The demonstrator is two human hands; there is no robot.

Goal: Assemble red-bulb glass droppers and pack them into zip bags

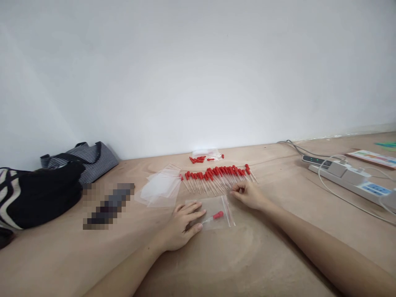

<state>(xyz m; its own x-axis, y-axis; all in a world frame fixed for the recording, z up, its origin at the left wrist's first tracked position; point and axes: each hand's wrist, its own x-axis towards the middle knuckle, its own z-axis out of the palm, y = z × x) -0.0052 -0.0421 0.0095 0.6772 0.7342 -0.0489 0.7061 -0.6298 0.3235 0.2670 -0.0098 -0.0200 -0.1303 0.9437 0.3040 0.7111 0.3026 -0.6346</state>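
My left hand (181,227) lies with spread fingers on the left end of a clear zip bag (210,202). Inside that bag is one red-capped dropper (218,215). My right hand (247,194) is just beyond the bag's zip end, its fingertips pinched together near the lower ends of a row of red-topped droppers (216,173); whatever it may hold is too small to make out. Left of the row lies a loose stack of clear bags (162,187). Behind the row, several small red caps (198,159) sit by another clear bag (206,153).
On the left are a black bag (46,194), a striped bag (95,161) and a blurred dark object (108,207). At the right, a white power strip (352,181) with plugs and cables lies near a colourful flat item (371,158). A white wall stands behind the wooden table (216,264).
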